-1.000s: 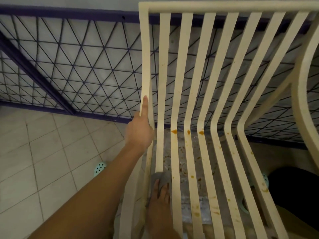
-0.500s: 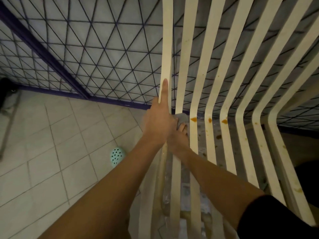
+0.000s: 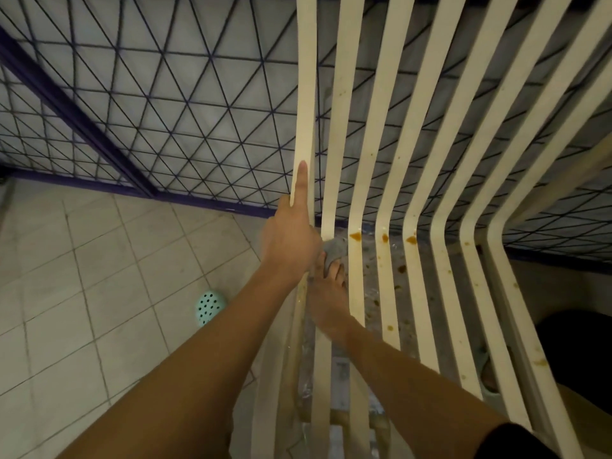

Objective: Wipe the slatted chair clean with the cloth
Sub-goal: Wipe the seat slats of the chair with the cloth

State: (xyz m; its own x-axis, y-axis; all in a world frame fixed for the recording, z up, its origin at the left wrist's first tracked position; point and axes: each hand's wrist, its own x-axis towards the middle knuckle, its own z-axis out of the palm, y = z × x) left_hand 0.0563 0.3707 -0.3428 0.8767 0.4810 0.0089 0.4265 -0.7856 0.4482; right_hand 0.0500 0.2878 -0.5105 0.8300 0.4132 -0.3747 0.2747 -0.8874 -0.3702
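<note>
The cream slatted chair fills the right half of the view, its slats spotted with brown stains around the bend between back and seat. My left hand grips the outermost left slat, index finger lying straight up along it. Just to its right, my right hand holds a small grey cloth against the second slat at the bend. The cloth is partly hidden by both hands.
A dark metal mesh railing runs behind the chair. Beige floor tiles lie at left, with a mint perforated slipper on them. A dark object sits at the right edge under the chair.
My right hand slid the cloth up the second slat from the seat part to the bend, beside my left hand. The left hand kept its grip. The view shifted closer.
</note>
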